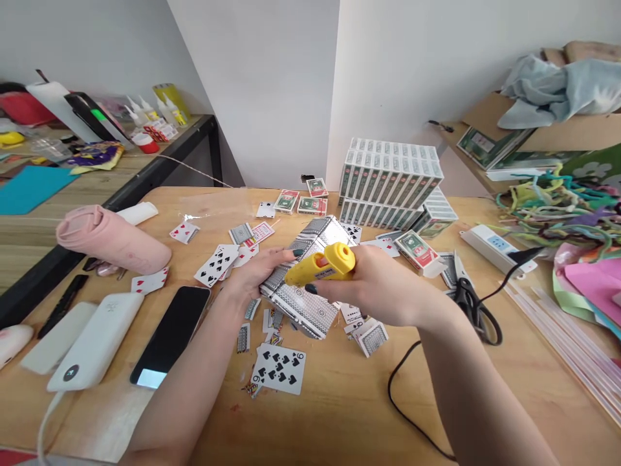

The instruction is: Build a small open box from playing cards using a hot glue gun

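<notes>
My right hand (383, 285) is closed around a yellow hot glue gun (323, 264), its nozzle end pointing left over a box-like structure built from playing cards (303, 309). Patterned grey card backs cover the structure's outside. On its left side my left hand (259, 268) grips the card structure, thumb lying along the top. The glue gun hides part of the structure, and whether its tip touches the cards I cannot tell. Below lies a nine of spades (279, 367). Cut card pieces (371, 336) are scattered around the structure.
Stacked card boxes (388, 178) stand at the back. To the right are black scissors (468, 301), a power strip (497, 249) and clear glue sticks (572, 349). A phone (169, 333), a white power bank (97, 343) and a pink roll (114, 239) occupy the left. A black cord (395, 388) crosses the front.
</notes>
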{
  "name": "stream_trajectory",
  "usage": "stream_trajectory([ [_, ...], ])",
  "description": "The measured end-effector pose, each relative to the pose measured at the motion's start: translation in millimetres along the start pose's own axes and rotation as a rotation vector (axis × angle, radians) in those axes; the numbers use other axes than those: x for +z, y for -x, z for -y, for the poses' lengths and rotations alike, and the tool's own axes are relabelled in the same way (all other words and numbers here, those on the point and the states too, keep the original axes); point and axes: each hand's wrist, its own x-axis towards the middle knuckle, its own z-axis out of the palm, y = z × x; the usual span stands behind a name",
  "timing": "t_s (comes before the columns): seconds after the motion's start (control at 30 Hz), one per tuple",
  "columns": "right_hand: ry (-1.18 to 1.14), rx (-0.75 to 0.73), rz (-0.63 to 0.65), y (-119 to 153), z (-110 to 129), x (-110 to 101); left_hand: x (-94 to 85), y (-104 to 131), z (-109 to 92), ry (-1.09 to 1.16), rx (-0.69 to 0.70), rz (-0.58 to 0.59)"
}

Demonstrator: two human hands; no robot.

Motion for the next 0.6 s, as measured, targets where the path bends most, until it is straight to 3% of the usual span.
stream_trajectory([
  [0.23,0.043,0.034,0.098,-11.3,11.0,-10.2,-4.9,-4.2,5.6,0.024,0.039,0.014],
  [0.6,0.009,0.001,-0.067,1.3,1.8,21.0,11.7,4.0,-1.1,0.079,0.056,0.024],
])
